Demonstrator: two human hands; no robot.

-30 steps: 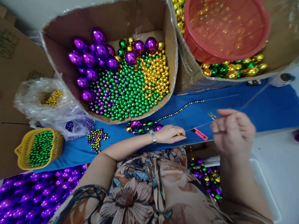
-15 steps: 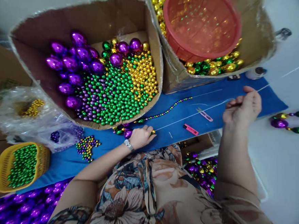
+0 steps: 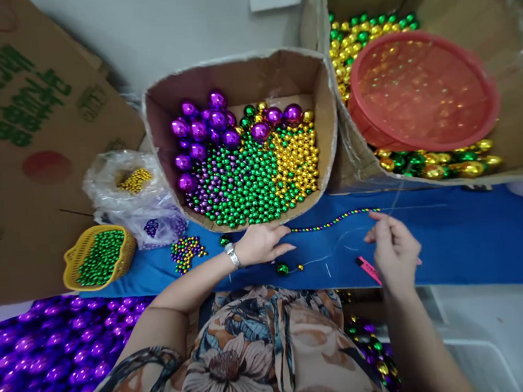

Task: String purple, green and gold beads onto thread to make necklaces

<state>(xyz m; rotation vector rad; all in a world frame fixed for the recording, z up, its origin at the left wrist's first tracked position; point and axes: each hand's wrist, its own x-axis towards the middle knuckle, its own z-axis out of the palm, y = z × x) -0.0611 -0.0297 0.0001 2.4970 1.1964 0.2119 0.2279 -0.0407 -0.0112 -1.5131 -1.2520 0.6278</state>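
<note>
one bead strand (image 3: pixel 330 221) runs left-right between flat left hand (image 3: pixel 260 245) and right hand's (image 3: pixel 393 252) pinching grip.

**A:** pretty bright overall, soft even light from above; hardly any hard shadows on the blue felt table cover (image 3: pixel 470 235); the shiny round purple, green and gold beads (image 3: pixel 250 167) all carry tiny white glints.

**B:** yeah, and the translucent red plastic basin (image 3: pixel 422 89) glows a bit; corners go dark and edges bend, fisheye style; bottom right looks soft and smeared.
</note>
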